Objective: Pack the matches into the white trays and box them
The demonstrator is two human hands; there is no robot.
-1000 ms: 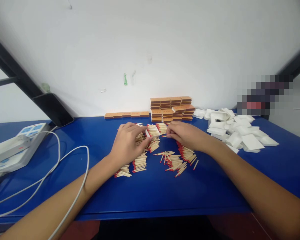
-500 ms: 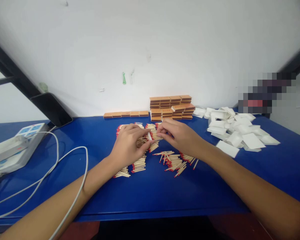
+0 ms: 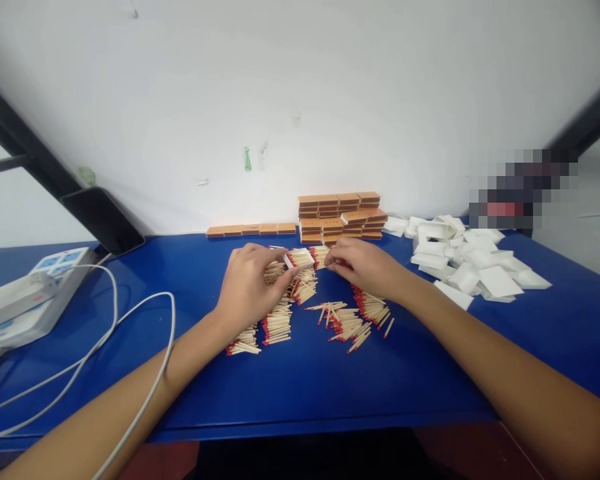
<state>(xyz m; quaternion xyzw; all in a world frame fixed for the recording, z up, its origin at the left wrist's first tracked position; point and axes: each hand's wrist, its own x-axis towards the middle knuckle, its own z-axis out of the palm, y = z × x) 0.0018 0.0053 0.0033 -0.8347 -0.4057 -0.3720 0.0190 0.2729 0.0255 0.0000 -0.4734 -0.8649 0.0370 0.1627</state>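
My left hand grips a white matchbox tray between thumb and fingers. Red-headed matches lie inside the tray, which is held above the loose matches on the table. Just to its right, my right hand has its fingertips pinched together beside a bunch of matches; what they hold, if anything, is too small to make out. Below my right hand are more matches, spread in loose heaps.
Stacked orange-brown matchboxes stand against the wall, with a low row of matchboxes to their left. At right is a pile of white empty trays. A white cable, power strip and phone occupy the left.
The tray in my left hand has tipped level, so the matches inside it now show. My right hand has shifted slightly to the right, away from the tray.
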